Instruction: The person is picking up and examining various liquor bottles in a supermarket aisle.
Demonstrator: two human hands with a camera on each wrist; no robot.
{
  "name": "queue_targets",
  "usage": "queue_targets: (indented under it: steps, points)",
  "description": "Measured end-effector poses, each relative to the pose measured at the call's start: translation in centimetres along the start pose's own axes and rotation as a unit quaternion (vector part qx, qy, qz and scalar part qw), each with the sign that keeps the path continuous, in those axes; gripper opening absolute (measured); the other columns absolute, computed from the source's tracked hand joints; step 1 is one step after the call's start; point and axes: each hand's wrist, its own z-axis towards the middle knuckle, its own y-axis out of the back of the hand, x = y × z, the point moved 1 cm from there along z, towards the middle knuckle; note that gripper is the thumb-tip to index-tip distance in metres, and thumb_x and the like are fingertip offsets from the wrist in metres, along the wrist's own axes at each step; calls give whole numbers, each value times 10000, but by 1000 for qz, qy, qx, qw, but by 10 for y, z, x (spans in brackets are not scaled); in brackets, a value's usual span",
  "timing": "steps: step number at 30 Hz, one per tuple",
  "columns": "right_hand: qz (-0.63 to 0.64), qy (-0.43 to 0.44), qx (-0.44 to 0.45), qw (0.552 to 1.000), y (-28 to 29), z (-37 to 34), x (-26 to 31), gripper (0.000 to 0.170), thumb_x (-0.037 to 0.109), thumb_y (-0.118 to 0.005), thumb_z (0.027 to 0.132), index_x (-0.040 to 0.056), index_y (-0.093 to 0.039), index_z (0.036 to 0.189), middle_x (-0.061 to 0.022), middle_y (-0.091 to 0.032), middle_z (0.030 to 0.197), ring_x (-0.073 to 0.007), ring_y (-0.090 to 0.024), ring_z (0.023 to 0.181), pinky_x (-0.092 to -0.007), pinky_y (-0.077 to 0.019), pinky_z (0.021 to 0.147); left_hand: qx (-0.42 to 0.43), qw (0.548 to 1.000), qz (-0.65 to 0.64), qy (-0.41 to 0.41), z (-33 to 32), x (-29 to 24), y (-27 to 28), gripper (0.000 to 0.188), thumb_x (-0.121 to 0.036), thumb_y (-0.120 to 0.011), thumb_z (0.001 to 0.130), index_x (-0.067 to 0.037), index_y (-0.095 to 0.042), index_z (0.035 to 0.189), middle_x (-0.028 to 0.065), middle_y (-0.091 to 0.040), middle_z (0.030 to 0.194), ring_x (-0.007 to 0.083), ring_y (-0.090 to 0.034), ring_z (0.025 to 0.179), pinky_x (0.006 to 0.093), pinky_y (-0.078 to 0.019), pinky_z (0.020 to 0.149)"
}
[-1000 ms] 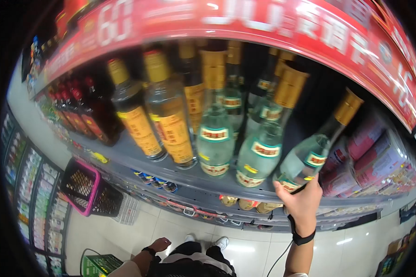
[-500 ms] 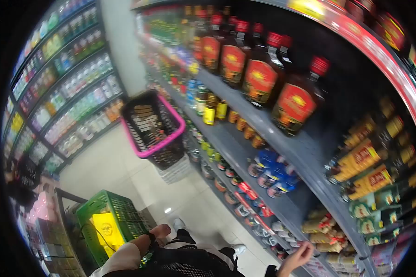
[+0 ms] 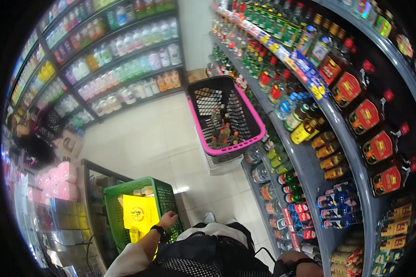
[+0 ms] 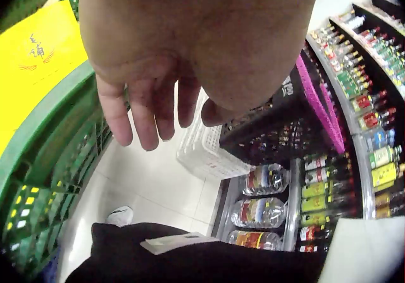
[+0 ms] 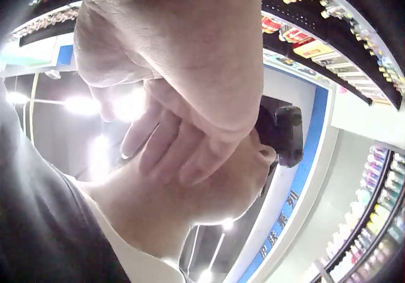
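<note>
Well, your left hand (image 3: 168,219) hangs empty, fingers loose, just beside the green basket (image 3: 165,196) with the yellow bag (image 3: 141,207) inside. Beyond that green basket stands the black basket (image 3: 251,109), holding bottles (image 3: 224,134). Your right hand (image 5: 177,61), slack-fingered and empty, is by your neck (image 5: 136,201); contact is unclear.

A grey shelf (image 3: 309,177) carries yellow-labelled bottles (image 3: 303,132), amber bottles (image 3: 328,150) (closely lined up) and blue-wrapped goods (image 3: 335,201).

Beyond the left hand (image 3: 168,219), a pink-rimmed basket (image 3: 233,149) holds small bottles (image 3: 223,135); left of that hand stand what look like pink packs (image 3: 65,188), right of it, shelved red-labelled bottles (image 3: 366,117)
</note>
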Motion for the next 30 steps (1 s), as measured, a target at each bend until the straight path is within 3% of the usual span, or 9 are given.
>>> queue_targets:
  steps: [5, 10, 11, 12, 16, 18, 22, 26, 30]
  points:
    - [100, -47, 75, 991, 16, 3, -49, 254, 225, -506, 979, 45, -680, 933, -127, -655, 840, -273, -642, 780, -442, -532, 783, -37, 997, -58, 22, -14, 40, 1, 324, -261, -593, 925, 30, -635, 1061, 139, -704, 882, 215, -692, 770, 350, -542, 715]
    - [290, -75, -237, 924, 135, -53, -97, 317, 288, -265, 1044, 123, -419, 821, -13, -539, 691, -198, -476, 508, -361, -385, 474, -70, 963, -249, 74, -38, 48, 14, 239, -210, -554, 983, -6, -603, 1099, 77, -662, 895, 174, -663, 714, 299, -532, 605]
    - [266, -76, -297, 914, 164, -63, -138, 159, 159, -353, 1046, 136, -421, 903, 21, -436, 666, -133, -410, 495, -320, -337, 446, -87, 959, -260, 76, -33, 52, 17, 227, -203, -557, 981, -11, -598, 1094, 72, -659, 890, 165, -652, 712, 295, -528, 599]
    - [-103, -228, -536, 806, 176, -69, -170, 143, 21, -510, 985, 121, -419, 936, 29, -432, 666, -64, -390, 496, -248, -298, 429, -107, 954, -268, 84, -37, 47, 20, 208, -190, -554, 983, -15, -591, 1091, 68, -655, 883, 162, -639, 703, 297, -529, 595]
    - [-333, -468, -472, 669, 292, -166, -319, 168, 47, -679, 882, 65, -547, 983, 13, -527, 594, -77, -526, 527, -247, -417, 455, -158, 962, -209, 75, -37, 18, 35, 209, -186, -549, 999, 13, -607, 1023, 74, -656, 860, 159, -647, 726, 292, -528, 630]
    - [-494, -546, -294, 610, 331, -231, -372, 144, 126, -704, 843, 47, -635, 941, -75, -647, 680, -185, -633, 595, -327, -506, 556, -228, 953, -199, 23, -26, 3, 46, 255, -192, -530, 1011, 44, -619, 979, 91, -670, 854, 164, -657, 746, 295, -536, 664]
    - [-418, -680, -131, 588, 378, -331, -473, 211, 160, -636, 815, 35, -661, 983, -141, -698, 817, -297, -679, 755, -420, -519, 689, -260, 950, -171, 27, 4, -54, 89, 293, -205, -510, 1022, 59, -628, 972, 109, -687, 875, 176, -672, 778, 299, -542, 700]
    - [-390, -806, -92, 435, 417, -373, -541, 437, 167, -613, 819, 46, -572, 1237, -222, -650, 1179, -406, -612, 1119, -421, -507, 908, -201, 955, -196, 94, 47, -92, 133, 309, -220, -508, 1020, 62, -635, 1024, 114, -698, 900, 179, -663, 780, 313, -533, 714]
    - [-279, -885, -90, 361, 455, -444, -588, 502, 135, -588, 821, 15, -514, 1303, -269, -603, 1251, -431, -554, 1202, -456, -463, 1000, -100, 977, -140, 126, 95, -103, 192, 355, -292, -540, 1018, 45, -618, 1094, 126, -706, 991, 206, -680, 879, 328, -541, 778]
